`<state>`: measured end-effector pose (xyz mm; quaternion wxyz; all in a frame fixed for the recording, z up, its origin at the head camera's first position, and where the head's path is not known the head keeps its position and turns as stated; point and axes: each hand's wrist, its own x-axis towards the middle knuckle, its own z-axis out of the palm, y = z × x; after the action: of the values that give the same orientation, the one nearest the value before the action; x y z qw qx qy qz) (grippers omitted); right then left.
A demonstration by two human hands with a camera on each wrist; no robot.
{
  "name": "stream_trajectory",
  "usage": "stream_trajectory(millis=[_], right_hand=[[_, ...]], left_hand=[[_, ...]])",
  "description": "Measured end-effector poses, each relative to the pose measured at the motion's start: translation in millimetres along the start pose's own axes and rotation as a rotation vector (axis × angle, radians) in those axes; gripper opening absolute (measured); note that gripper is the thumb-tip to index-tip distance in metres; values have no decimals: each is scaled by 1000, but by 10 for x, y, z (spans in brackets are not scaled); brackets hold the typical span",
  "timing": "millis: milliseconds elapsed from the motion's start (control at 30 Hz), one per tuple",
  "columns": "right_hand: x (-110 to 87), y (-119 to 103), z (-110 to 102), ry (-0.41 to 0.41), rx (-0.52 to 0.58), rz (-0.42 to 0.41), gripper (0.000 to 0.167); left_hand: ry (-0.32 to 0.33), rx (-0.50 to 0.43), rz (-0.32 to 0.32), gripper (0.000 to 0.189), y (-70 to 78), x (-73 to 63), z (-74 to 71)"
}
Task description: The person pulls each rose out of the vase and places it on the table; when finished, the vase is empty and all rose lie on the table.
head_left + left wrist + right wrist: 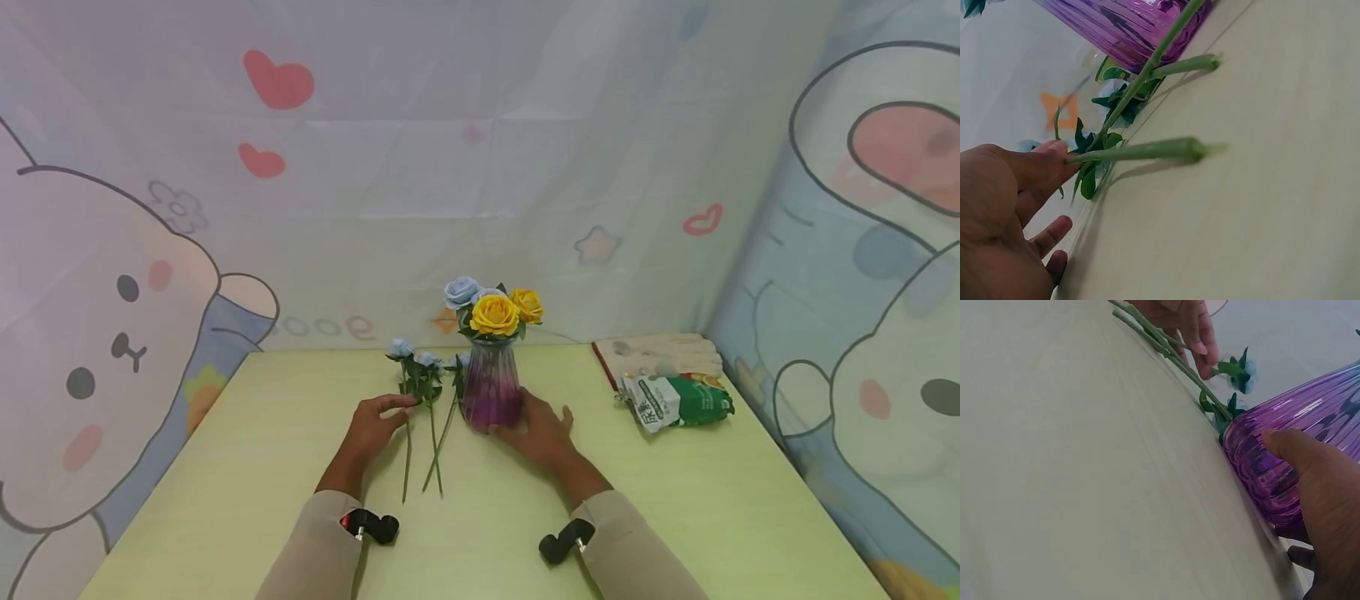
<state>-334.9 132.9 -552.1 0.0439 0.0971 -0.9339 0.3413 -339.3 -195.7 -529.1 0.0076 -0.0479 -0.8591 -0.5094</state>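
A ribbed glass vase (491, 379), purple at the base and paler toward its neck, stands upright on the table. Yellow roses (495, 315) and blue roses (461, 292) fill its mouth. Low on the vase's right side, my right hand (543, 435) grips it, thumb across the front; in the right wrist view that thumb (1291, 447) lies on the purple glass. To the left, my left hand (370, 427) pinches the green stem (1147, 151) of a loose blue rose (402, 347) between thumb and finger. Two more loose blue roses lie beside it, stems crossing toward me.
At the table's back right lie a green and white packet (678, 402) and a pale, glove-like item (663, 354) with a red-brown edge strip. A printed cloth backdrop (450, 167) rises behind the table (247, 500) and along its sides.
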Motion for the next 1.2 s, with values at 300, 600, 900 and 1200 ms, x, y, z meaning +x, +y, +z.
stream_trajectory(millis=[300, 600, 900, 1200], right_hand=[[-7, -4, -4, -3, 8, 0, 100], [1, 17, 12, 2, -2, 1, 98], [0, -3, 15, 3, 7, -1, 99], [-24, 16, 28, 0, 4, 0, 101]], left_hand=[[2, 91, 79, 24, -170, 7, 29], [96, 276, 198, 32, -196, 30, 26], [204, 155, 232, 33, -95, 31, 18], [228, -32, 359, 29, 570, 72, 104]])
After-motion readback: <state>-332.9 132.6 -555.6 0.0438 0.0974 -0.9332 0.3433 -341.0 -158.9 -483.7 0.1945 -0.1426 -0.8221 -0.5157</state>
